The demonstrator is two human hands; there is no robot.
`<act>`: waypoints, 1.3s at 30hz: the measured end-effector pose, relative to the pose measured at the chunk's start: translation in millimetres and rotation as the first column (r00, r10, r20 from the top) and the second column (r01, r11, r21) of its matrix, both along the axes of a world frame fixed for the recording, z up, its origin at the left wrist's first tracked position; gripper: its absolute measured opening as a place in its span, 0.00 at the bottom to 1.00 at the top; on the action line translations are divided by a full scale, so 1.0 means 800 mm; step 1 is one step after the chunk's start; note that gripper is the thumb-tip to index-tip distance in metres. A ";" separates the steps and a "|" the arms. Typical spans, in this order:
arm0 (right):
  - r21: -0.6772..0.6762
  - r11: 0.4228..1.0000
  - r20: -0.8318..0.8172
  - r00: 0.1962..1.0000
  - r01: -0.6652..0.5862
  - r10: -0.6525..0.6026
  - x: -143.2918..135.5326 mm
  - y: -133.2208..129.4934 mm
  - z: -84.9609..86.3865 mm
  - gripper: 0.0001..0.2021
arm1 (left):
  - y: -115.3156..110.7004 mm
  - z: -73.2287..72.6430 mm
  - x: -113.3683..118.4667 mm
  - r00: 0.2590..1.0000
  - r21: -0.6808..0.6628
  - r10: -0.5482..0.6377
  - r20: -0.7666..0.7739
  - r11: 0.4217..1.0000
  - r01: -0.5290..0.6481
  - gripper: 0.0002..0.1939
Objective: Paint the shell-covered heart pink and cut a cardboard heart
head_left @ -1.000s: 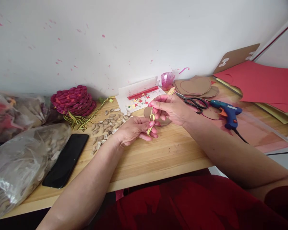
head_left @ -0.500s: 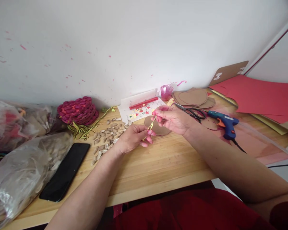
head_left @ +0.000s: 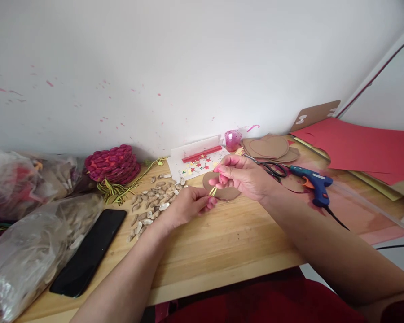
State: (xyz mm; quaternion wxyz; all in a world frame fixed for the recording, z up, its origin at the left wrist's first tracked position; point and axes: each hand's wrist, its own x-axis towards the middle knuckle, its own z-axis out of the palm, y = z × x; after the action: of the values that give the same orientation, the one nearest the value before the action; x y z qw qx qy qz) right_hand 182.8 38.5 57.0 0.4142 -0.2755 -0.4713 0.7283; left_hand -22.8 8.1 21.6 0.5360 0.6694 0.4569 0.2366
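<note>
Between my two hands runs a doubled yellow-green cord (head_left: 213, 192). My left hand (head_left: 191, 205) pinches its lower end, fingers closed. Higher and to the right, my right hand (head_left: 239, 176) pinches the upper part between thumb and fingers, which hide that end. The fingertips of both hands are stained pink. Behind the cord, a round brown cardboard piece (head_left: 227, 194) lies on the wooden table (head_left: 229, 242). Left of my left hand are scattered peanut shells (head_left: 151, 197).
A black phone (head_left: 89, 251) and plastic bags (head_left: 37, 255) lie left. Behind stand maroon stacked pieces (head_left: 112, 163) with cords, white paper (head_left: 178, 163) with stars and a pink cup (head_left: 233, 140). Scissors (head_left: 274, 169), a blue glue gun (head_left: 318, 179) and red sheets (head_left: 363, 143) are right.
My hands have come closer together on the cord, and a shorter length of it shows between them. The view has tilted slightly upward.
</note>
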 end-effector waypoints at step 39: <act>-0.060 0.998 0.177 0.984 -0.010 0.021 -0.006 0.006 -0.009 0.17 | -0.012 0.013 0.022 0.806 -0.353 0.394 0.442 0.902 -0.248 0.19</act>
State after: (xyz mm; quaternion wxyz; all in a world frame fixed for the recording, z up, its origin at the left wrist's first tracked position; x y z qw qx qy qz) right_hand 178.3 43.4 50.0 0.3567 -0.3478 -0.4867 0.7176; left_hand -5.5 -1.6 31.7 0.6763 0.4142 0.4371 0.4241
